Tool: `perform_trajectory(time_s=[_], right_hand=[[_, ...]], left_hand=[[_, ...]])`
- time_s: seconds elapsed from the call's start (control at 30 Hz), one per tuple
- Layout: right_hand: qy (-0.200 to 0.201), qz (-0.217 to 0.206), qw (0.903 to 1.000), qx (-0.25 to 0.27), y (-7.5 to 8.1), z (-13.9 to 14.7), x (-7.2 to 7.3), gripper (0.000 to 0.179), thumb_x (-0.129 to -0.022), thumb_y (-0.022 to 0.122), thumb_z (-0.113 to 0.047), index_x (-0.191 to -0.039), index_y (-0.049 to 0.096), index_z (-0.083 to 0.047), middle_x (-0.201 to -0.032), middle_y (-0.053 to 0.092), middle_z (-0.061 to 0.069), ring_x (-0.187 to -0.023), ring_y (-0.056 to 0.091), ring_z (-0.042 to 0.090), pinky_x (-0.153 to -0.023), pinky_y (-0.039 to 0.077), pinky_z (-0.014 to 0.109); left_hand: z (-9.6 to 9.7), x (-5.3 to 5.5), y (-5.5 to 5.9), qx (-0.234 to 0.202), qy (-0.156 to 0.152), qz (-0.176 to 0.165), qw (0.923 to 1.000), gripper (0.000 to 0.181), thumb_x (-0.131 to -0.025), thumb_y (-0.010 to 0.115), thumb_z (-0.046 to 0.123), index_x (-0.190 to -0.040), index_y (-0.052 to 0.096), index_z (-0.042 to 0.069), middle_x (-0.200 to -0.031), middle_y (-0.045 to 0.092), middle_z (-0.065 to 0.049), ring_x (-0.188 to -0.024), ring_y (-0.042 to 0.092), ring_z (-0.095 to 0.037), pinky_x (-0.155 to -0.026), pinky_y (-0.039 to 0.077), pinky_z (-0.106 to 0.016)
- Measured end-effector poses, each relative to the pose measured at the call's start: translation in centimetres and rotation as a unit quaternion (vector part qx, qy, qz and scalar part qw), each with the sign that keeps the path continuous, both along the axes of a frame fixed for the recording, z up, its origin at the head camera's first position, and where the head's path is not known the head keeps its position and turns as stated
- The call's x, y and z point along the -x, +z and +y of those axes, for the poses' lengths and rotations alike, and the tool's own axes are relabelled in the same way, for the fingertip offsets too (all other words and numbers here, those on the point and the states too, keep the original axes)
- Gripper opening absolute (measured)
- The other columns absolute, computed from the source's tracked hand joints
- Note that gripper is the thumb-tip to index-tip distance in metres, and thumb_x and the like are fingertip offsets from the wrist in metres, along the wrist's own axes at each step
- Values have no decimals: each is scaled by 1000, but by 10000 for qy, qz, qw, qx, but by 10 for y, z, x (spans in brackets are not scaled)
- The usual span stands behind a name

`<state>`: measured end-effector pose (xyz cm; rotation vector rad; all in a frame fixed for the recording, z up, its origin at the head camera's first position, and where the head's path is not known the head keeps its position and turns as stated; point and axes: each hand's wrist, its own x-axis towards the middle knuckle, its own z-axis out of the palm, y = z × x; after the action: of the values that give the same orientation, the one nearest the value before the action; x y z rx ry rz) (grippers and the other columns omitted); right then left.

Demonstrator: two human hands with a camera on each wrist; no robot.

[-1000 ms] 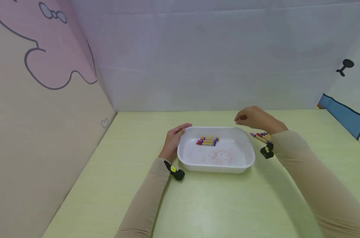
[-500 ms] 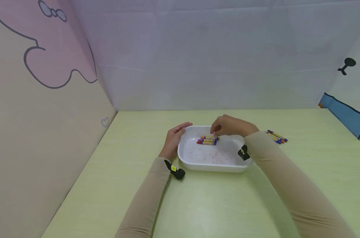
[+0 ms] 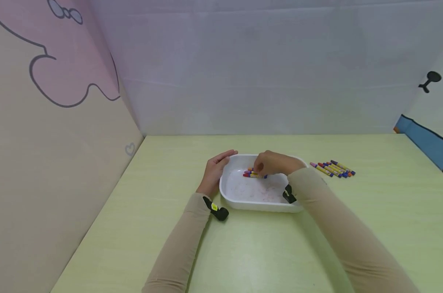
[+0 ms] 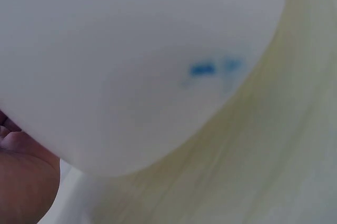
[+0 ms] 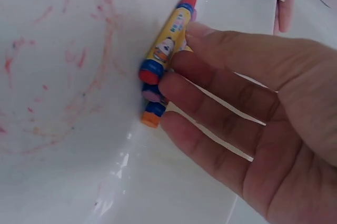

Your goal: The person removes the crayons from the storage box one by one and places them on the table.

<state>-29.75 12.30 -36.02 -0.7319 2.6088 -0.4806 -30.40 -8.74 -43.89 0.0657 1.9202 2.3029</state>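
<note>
A white tray (image 3: 262, 201) stands on the table, its floor marked with reddish crayon smears. Near its far wall lie three yellow-wrapped crayons (image 5: 166, 39), with red, purple and orange ends, side by side. My right hand (image 3: 274, 163) reaches down into the tray over them. In the right wrist view, the thumb and bent fingertips of that hand (image 5: 253, 108) are right at the crayons; I cannot tell whether they pinch one. My left hand (image 3: 213, 175) holds the tray's left end, thumb at the rim. The left wrist view shows the tray's outer wall with a blue mark (image 4: 202, 69).
Right of the tray, several more crayons (image 3: 333, 168) lie in a slanted row on the pale green table (image 3: 170, 162). A white cloth (image 3: 265, 81) closes off the back, and a panel with a pink cartoon shape (image 3: 71, 65) borders the left side.
My right hand has moved left and down, from above the loose row of crayons into the tray at the three crayons. The left hand and tray keep their place.
</note>
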Motion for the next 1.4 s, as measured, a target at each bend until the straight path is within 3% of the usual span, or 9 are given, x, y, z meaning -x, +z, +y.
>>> perform_trajectory(time_s=[0.23, 0.5, 0.7, 1.0, 1.4], right_hand=[[-157, 51, 9996, -242, -6, -4, -1, 15, -86, 69, -7, -102, 71, -8, -100, 65, 6, -93, 53, 19, -85, 49, 34], [69, 119, 9997, -192, -12, -7, -1, 5, -82, 70, -3, -84, 66, -6, -77, 59, 1, -72, 52, 13, -66, 44, 24], [99, 83, 9996, -269, -12, -7, -3, 7, -83, 71, -6, -82, 65, -8, -77, 59, -1, -73, 52, 13, -66, 43, 24], [38, 191, 9995, -258, -1, 1, -5, 9, -85, 67, -5, -93, 69, -10, -90, 64, 3, -85, 55, 17, -75, 49, 29], [-109, 360, 9989, -288, 18, 21, -9, 10, -89, 66, -11, -98, 69, -9, -90, 63, 4, -86, 54, 18, -75, 50, 31]], left_hand=[[0, -2, 2, -89, -66, 8, 9999, 29, -100, 50, 13, -124, 65, 13, -129, 64, -1, -124, 56, -14, -104, 47, -32], [0, -3, 3, -92, -62, 32, 9999, 29, -100, 50, 12, -125, 64, 11, -130, 64, -3, -125, 56, -16, -105, 46, -33], [1, -3, 3, -135, -35, 49, 9999, 29, -100, 50, 11, -125, 64, 9, -130, 64, -5, -125, 56, -17, -105, 46, -34], [-1, -3, 3, -81, -56, 74, 9999, 29, -100, 50, 12, -125, 65, 11, -129, 64, -3, -124, 56, -16, -103, 48, -32], [-1, -4, 3, -165, -99, 151, 9997, 30, -100, 50, 10, -127, 62, 9, -131, 62, -6, -126, 55, -17, -104, 47, -32]])
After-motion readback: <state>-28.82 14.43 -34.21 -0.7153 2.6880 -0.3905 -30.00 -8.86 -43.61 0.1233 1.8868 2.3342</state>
